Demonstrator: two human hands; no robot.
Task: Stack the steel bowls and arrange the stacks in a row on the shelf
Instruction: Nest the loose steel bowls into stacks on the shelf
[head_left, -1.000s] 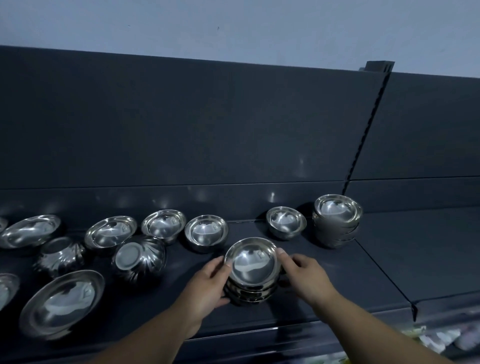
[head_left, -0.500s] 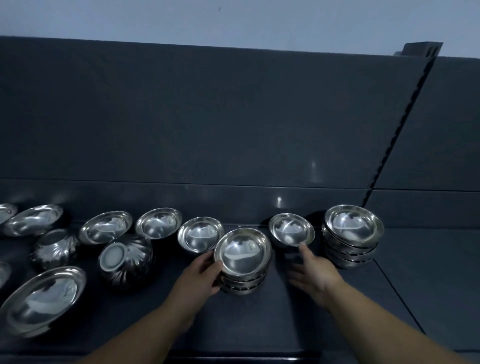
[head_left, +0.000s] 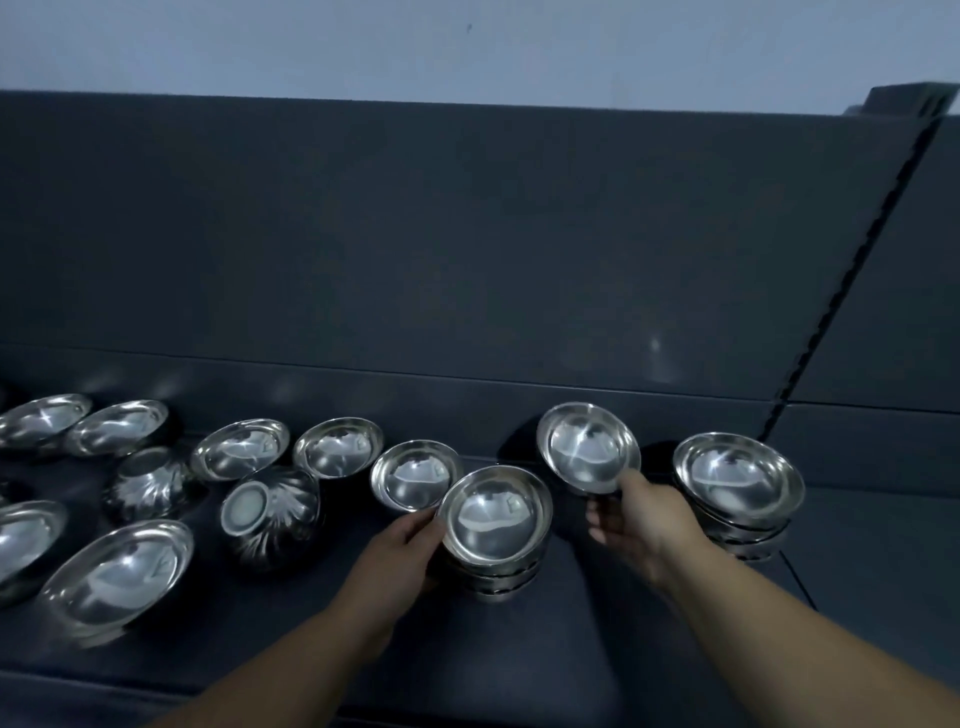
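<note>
One shiny round steel bowl (head_left: 587, 447), pinched tilted in my right hand (head_left: 639, 514), should go level onto the stack of steel bowls (head_left: 496, 519) my left hand (head_left: 405, 545) grips.

Shiny steel bowl stack (head_left: 496, 525) on dark shelf (head_left: 597, 649), lone tilted bowl (head_left: 587, 447) just right, second stack (head_left: 737, 480) beyond.

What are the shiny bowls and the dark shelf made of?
The bowl in the right hand and the stack the left hand grips look like polished steel: mirror-bright, with sharp glints. The shelf seems to be painted metal, dark grey and matte, though that is less sure.
</note>
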